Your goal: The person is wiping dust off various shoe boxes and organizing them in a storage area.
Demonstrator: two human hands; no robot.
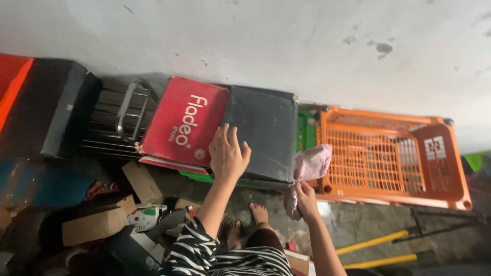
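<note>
My left hand (228, 154) rests flat, fingers spread, on the near edge of a black box (263, 128) that leans against the wall. A red shoe box lid (185, 121) lies just left of that hand, touching the black box. My right hand (305, 199) grips a pink cloth (311, 164), held up beside the black box's right side. My striped sleeve and bare feet show below.
An orange plastic crate rack (388, 156) stands to the right by the white wall (266, 41). A metal rack (120, 120) and dark case (48, 110) sit left. Cardboard boxes (94, 225) and clutter lie lower left. Yellow poles (376, 250) lie lower right.
</note>
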